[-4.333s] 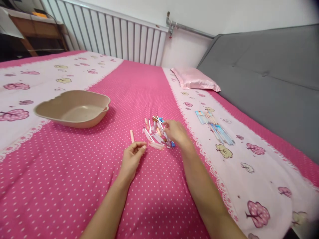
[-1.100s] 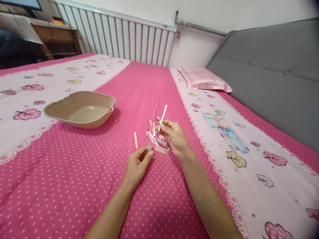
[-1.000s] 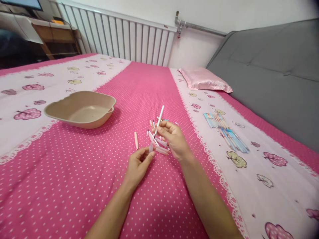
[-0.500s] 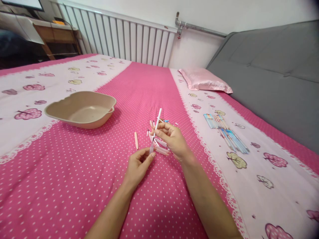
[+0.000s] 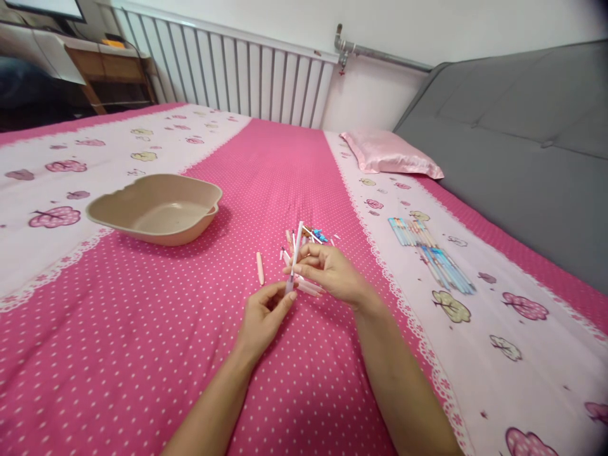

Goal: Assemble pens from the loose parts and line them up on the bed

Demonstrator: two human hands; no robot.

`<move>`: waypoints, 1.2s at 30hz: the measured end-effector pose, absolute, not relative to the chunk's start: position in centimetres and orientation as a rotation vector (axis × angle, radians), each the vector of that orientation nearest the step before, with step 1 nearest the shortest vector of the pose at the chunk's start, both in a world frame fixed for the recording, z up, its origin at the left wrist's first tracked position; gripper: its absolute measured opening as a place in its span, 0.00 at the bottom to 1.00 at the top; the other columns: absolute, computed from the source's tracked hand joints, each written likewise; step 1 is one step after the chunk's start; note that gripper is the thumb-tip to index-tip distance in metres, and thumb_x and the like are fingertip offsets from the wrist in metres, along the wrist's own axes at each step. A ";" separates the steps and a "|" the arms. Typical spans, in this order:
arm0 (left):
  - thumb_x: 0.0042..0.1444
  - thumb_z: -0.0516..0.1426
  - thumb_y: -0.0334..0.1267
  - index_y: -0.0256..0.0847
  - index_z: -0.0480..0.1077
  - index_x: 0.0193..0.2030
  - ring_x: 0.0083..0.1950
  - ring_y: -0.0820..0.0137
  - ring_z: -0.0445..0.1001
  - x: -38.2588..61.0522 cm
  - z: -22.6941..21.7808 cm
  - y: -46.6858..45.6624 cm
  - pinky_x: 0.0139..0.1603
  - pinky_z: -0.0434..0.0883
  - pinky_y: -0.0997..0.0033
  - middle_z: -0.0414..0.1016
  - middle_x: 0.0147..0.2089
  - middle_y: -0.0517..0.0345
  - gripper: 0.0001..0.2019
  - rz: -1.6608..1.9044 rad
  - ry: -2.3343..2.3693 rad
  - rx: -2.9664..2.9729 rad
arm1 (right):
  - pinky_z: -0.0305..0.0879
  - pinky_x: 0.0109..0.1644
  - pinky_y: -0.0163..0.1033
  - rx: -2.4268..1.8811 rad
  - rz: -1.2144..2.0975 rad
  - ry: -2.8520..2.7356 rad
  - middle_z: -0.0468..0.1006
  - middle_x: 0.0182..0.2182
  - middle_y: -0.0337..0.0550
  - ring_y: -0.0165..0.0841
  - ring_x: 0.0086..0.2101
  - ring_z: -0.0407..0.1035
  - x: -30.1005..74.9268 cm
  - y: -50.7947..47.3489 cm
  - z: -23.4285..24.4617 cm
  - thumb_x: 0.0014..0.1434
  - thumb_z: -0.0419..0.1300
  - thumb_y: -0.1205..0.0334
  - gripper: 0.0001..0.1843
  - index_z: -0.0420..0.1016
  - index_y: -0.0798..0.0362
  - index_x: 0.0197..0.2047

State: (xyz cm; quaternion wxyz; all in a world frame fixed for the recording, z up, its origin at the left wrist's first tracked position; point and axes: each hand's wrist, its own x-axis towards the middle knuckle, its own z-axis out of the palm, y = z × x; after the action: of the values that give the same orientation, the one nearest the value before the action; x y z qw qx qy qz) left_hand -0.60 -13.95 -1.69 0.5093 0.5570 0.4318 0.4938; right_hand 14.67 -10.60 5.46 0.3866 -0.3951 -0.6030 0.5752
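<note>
My right hand (image 5: 327, 273) pinches a thin white pen (image 5: 297, 244) that stands almost upright, its lower tip going into a small clear cap (image 5: 289, 284). My left hand (image 5: 263, 313) pinches that cap from below between thumb and fingers. Just behind both hands lies a small pile of loose pens and caps (image 5: 308, 237) on the pink dotted bedsheet (image 5: 266, 171). A single pink cap (image 5: 259, 267) lies apart, to the left of the pile.
A beige shallow basin (image 5: 154, 208) sits at the left on the bed. A row of blue and white pens (image 5: 430, 253) lies to the right on the pale strip. A pink pillow (image 5: 389, 154) and a grey headboard (image 5: 513, 145) are at the far right; a radiator (image 5: 228, 69) stands behind.
My right hand lifted a white pen from the pile, tilted it more upright and brought its tip down to the cap in my left hand. The left hand stayed in place.
</note>
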 end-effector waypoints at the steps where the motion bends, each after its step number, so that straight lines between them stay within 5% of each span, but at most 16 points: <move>1: 0.53 0.60 0.44 0.37 0.78 0.42 0.36 0.66 0.74 -0.6 -1.7 -14.0 0.38 0.68 0.71 0.80 0.36 0.52 0.14 1.188 1.042 1.355 | 0.68 0.37 0.37 -1.000 1.449 -1.581 0.77 0.29 0.40 0.31 0.32 0.74 14.9 -10.6 5.5 0.53 0.64 0.55 0.11 0.69 0.53 0.33; 7: 0.54 0.60 0.44 0.39 0.78 0.42 0.38 0.66 0.74 -0.8 -2.1 -13.9 0.40 0.68 0.70 0.80 0.39 0.51 0.13 1.202 1.053 1.423 | 0.67 0.46 0.39 -1.007 1.255 -1.840 0.78 0.35 0.42 0.32 0.38 0.73 16.4 -11.1 6.6 0.55 0.62 0.63 0.06 0.75 0.54 0.37; 16: 0.52 0.61 0.44 0.40 0.79 0.37 0.29 0.71 0.66 -0.8 -2.1 -13.8 0.30 0.62 0.73 0.74 0.28 0.55 0.12 1.206 1.116 1.502 | 0.66 0.45 0.40 -1.109 1.087 -1.823 0.79 0.39 0.43 0.34 0.40 0.73 16.6 -12.5 8.3 0.58 0.58 0.60 0.09 0.77 0.53 0.40; 30: 0.51 0.61 0.45 0.42 0.80 0.39 0.30 0.69 0.67 -0.9 -2.1 -13.9 0.32 0.63 0.72 0.76 0.30 0.55 0.12 1.196 1.103 1.490 | 0.69 0.44 0.41 -1.149 1.069 -1.680 0.79 0.43 0.46 0.35 0.42 0.73 16.3 -12.3 7.7 0.57 0.61 0.57 0.16 0.75 0.51 0.48; 36: 0.50 0.62 0.44 0.42 0.80 0.38 0.29 0.71 0.65 -0.8 -2.5 -13.8 0.29 0.62 0.74 0.76 0.29 0.56 0.12 1.221 1.113 1.446 | 0.67 0.45 0.47 -1.623 0.454 -1.523 0.80 0.36 0.46 0.39 0.37 0.73 18.4 -11.1 7.2 0.56 0.58 0.65 0.09 0.77 0.51 0.40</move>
State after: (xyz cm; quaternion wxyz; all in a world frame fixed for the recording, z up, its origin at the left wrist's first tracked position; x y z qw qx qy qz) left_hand -0.78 -13.77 -2.45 0.4557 0.5862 0.4514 0.4949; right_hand 18.40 -11.14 7.16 0.4213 -0.6480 -0.6081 0.1812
